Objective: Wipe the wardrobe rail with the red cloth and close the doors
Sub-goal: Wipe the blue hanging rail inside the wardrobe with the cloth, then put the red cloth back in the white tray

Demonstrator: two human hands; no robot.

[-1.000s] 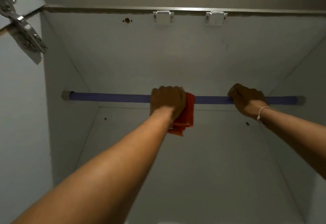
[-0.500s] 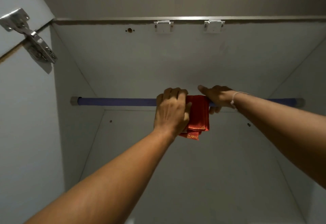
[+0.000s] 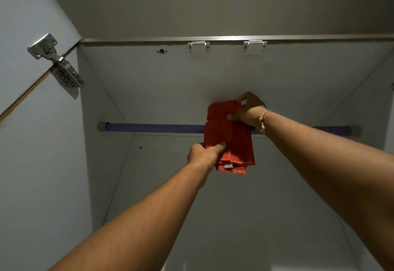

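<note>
A purple wardrobe rail (image 3: 153, 127) runs across the white wardrobe, from a grey socket on the left wall to the right wall. The folded red cloth (image 3: 232, 136) hangs in front of the rail's middle and hides that stretch. My left hand (image 3: 202, 155) pinches the cloth's lower left part, below the rail. My right hand (image 3: 247, 108) grips the cloth's top edge, above the rail, with a white bracelet on its wrist. Both forearms reach up from the bottom of the view.
The open left door (image 3: 32, 36) stands at the far left with a metal hinge (image 3: 59, 66). Two white catches (image 3: 198, 46) sit under the wardrobe's top front edge (image 3: 298, 38). Side walls close in left and right.
My left hand let go of the rail and dropped below it, still on the cloth. My right hand left the rail, came left and took the cloth's top. The cloth now hangs unfolded longer.
</note>
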